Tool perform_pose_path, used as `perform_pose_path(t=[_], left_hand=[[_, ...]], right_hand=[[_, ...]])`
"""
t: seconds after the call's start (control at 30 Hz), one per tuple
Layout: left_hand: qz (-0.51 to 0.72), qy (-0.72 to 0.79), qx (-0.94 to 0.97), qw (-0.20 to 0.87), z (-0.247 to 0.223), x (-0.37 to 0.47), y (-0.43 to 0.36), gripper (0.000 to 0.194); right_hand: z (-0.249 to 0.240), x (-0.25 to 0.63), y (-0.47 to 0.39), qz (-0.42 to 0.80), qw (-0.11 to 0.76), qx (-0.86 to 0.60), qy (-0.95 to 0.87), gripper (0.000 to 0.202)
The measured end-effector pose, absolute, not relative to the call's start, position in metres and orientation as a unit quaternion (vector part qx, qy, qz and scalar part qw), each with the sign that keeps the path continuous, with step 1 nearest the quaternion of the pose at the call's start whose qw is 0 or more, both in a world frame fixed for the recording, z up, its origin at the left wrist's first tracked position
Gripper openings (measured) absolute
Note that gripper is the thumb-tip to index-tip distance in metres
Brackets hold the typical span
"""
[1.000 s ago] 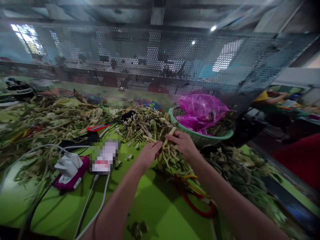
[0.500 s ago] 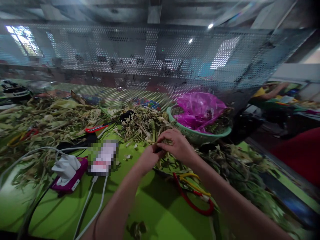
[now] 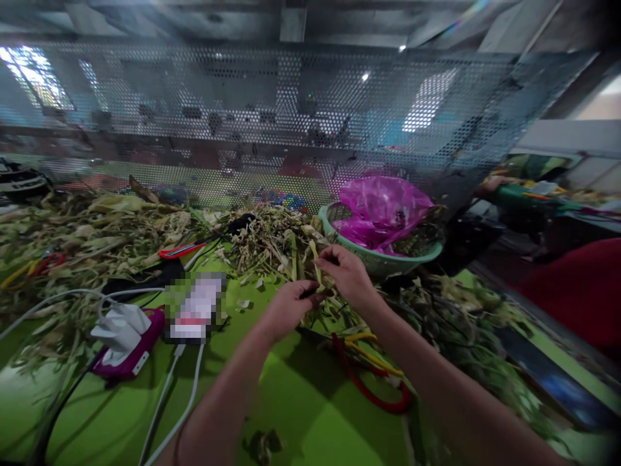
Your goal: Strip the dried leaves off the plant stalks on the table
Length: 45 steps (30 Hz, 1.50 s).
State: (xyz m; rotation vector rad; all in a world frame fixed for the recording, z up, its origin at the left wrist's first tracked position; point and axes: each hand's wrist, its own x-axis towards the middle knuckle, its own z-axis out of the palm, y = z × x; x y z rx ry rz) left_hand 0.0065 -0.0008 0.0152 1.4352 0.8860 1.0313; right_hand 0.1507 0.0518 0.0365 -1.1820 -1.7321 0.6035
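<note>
Over the green table [image 3: 310, 401], both hands are close together in front of a heap of dried plant stems [image 3: 266, 243]. My right hand [image 3: 343, 270] pinches a pale yellow-green strip of leaf [image 3: 315, 255] that points upward. Just left of it and slightly lower, my left hand [image 3: 295, 303] has its thumb and fingers closed at the strip's lower end. Behind my right hand sits a green basket [image 3: 388, 262] with a magenta plastic bag [image 3: 385, 210] in it. Red-handled scissors [image 3: 388, 404] lie below my right forearm.
A phone [image 3: 196, 307] with white cables and a purple power strip [image 3: 129, 353] with white plugs lie at left. Red cutters [image 3: 182, 250] rest by the leaf pile [image 3: 97, 233]. A perforated screen [image 3: 291, 123] stands behind. Someone's red clothing [image 3: 577, 298] shows at right.
My hands have moved slightly apart, my right hand up from my left, and the pale strip now shows between them. The view has shifted a little.
</note>
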Motion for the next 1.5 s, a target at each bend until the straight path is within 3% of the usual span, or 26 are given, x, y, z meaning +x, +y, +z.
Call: perform_pose_path(t=[0.13,0.3,0.47,0.67,0.73,0.9,0.97,1.13,1.37,1.5], left_hand=[[0.476,0.366,0.535,0.594,0.010,0.009,0.000,0.019],[0.572,0.332,0.310,0.682,0.007,0.004,0.007,0.023],[0.612,0.264,0.244,0.704,0.007,0.001,0.013,0.019],[0.595,0.286,0.265,0.703,0.008,-0.003,0.012,0.028],[0.596,0.315,0.271,0.687,0.005,-0.005,0.012,0.031],[0.618,0.323,0.242,0.675,0.004,-0.008,0.016,0.037],[0.631,0.314,0.225,0.672,0.006,-0.008,0.015,0.038],[0.636,0.304,0.213,0.676,0.010,-0.004,0.011,0.037],[0.623,0.325,0.237,0.671,0.011,-0.005,0.010,0.034],[0.622,0.351,0.232,0.661,0.014,-0.006,0.011,0.030]], right_hand=[[0.044,0.154,0.053,0.208,0.440,-0.459,-0.743,0.014],[0.058,0.157,0.046,0.090,0.475,-0.441,-0.757,0.023],[0.052,0.151,0.038,0.273,0.342,-0.453,-0.777,0.028],[0.041,0.146,0.042,0.356,0.356,-0.409,-0.761,0.020],[0.043,0.148,0.043,0.302,0.356,-0.420,-0.778,0.018],[0.055,0.149,0.036,0.027,0.426,-0.421,-0.800,0.013],[0.055,0.145,0.031,-0.002,0.412,-0.415,-0.811,0.010],[0.040,0.133,0.026,0.009,0.330,-0.425,-0.843,0.014],[0.032,0.132,0.028,0.157,0.344,-0.433,-0.818,0.014],[0.034,0.133,0.026,0.184,0.337,-0.454,-0.804,0.013]])
